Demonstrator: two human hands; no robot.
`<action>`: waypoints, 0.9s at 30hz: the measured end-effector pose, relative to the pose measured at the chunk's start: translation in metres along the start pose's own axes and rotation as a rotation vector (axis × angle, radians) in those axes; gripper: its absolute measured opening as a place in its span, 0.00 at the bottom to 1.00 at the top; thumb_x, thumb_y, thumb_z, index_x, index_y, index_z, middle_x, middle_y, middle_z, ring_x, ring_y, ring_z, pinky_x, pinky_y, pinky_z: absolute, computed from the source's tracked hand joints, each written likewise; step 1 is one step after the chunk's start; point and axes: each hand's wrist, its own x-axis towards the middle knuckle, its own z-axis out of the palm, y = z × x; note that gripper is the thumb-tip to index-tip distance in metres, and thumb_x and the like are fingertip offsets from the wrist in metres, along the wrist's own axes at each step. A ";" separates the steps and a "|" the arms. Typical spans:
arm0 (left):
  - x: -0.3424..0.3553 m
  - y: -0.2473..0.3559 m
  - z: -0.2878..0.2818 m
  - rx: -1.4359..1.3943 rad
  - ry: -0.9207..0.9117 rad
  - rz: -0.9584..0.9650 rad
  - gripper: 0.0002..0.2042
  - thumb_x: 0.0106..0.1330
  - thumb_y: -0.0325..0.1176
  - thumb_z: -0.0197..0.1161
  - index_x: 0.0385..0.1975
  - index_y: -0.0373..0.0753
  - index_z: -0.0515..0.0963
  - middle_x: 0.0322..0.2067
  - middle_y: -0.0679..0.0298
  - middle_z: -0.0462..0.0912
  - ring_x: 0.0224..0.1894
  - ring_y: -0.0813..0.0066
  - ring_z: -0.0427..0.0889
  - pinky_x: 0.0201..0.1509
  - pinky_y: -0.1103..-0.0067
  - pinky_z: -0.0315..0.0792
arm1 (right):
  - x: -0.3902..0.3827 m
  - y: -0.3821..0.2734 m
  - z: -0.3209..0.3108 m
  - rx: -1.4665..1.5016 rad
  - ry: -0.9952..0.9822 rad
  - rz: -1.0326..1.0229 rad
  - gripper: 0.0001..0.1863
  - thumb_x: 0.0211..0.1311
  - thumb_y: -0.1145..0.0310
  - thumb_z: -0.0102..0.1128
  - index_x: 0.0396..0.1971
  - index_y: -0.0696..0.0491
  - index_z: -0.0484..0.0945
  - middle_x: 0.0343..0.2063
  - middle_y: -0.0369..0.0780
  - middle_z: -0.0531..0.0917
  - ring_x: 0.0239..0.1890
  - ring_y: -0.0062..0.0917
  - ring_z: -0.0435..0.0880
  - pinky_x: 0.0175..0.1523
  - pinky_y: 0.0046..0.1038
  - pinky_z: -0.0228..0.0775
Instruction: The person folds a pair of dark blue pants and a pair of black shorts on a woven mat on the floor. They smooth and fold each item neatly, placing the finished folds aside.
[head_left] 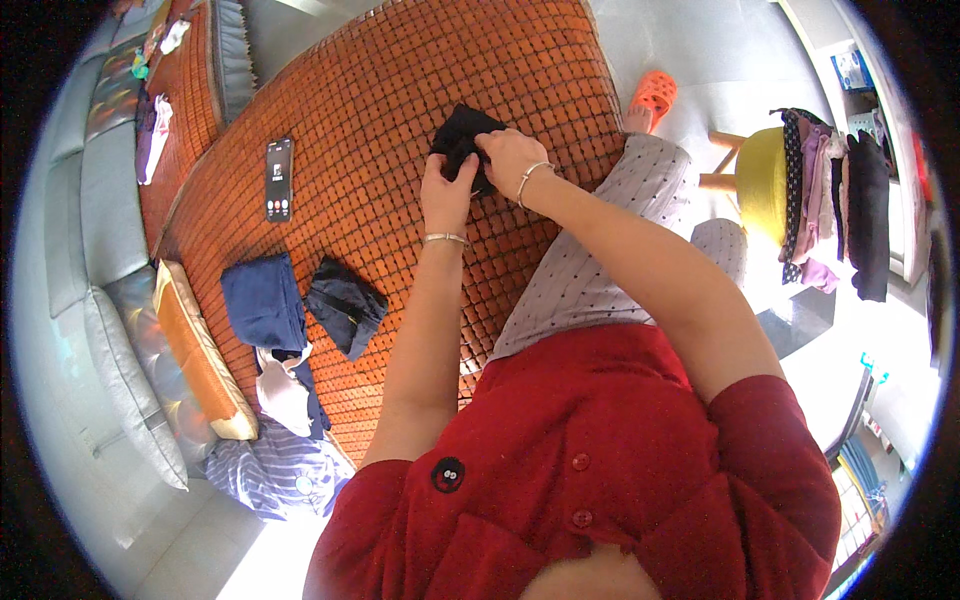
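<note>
A small folded black garment (462,124) lies on the orange-brown beaded mat (370,90) in front of me. My left hand (447,190) pinches its near left edge between thumb and fingers. From the right, my right hand (513,158) has its fingers bent and closed on the same black cloth. The two hands almost touch over it, and they hide its near part. What kind of garment it is I cannot make out.
Left of my arms lie a folded navy garment (263,300), a dark folded garment (346,305), and striped clothing (275,470). A phone (279,180) rests on the mat. At right, clothes hang over a yellow stool (762,190). A cushion (200,350) leans beside the mat.
</note>
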 end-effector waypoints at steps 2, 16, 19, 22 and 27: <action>0.005 -0.001 -0.001 0.061 -0.002 0.007 0.20 0.62 0.45 0.66 0.41 0.33 0.75 0.38 0.57 0.82 0.37 0.72 0.81 0.41 0.77 0.75 | 0.001 0.001 -0.004 0.078 -0.043 0.027 0.14 0.62 0.65 0.58 0.47 0.51 0.76 0.45 0.40 0.82 0.51 0.34 0.79 0.52 0.37 0.75; 0.014 0.004 0.004 0.649 0.006 0.330 0.20 0.57 0.42 0.66 0.43 0.34 0.77 0.39 0.51 0.81 0.44 0.53 0.81 0.48 0.66 0.74 | 0.022 0.036 0.015 0.853 0.136 0.051 0.14 0.60 0.59 0.63 0.33 0.56 0.77 0.28 0.41 0.80 0.32 0.29 0.78 0.42 0.31 0.71; 0.002 0.015 0.008 0.842 0.014 0.412 0.20 0.58 0.40 0.66 0.47 0.37 0.76 0.40 0.53 0.82 0.42 0.54 0.82 0.44 0.65 0.76 | 0.019 0.032 0.009 0.929 0.116 0.063 0.14 0.61 0.59 0.62 0.34 0.56 0.77 0.28 0.39 0.80 0.33 0.26 0.77 0.43 0.29 0.70; -0.005 0.035 0.008 0.910 -0.057 0.329 0.20 0.59 0.40 0.65 0.50 0.38 0.77 0.40 0.52 0.83 0.44 0.54 0.82 0.46 0.64 0.76 | 0.009 0.028 0.004 1.012 0.122 -0.067 0.12 0.63 0.61 0.61 0.36 0.56 0.76 0.28 0.36 0.80 0.33 0.24 0.77 0.44 0.27 0.69; 0.015 0.010 0.006 0.809 -0.051 0.250 0.15 0.59 0.34 0.65 0.44 0.34 0.75 0.36 0.52 0.84 0.41 0.57 0.83 0.42 0.65 0.77 | -0.012 0.020 -0.008 0.839 0.056 -0.281 0.08 0.63 0.66 0.60 0.35 0.56 0.75 0.29 0.39 0.80 0.34 0.28 0.78 0.43 0.28 0.70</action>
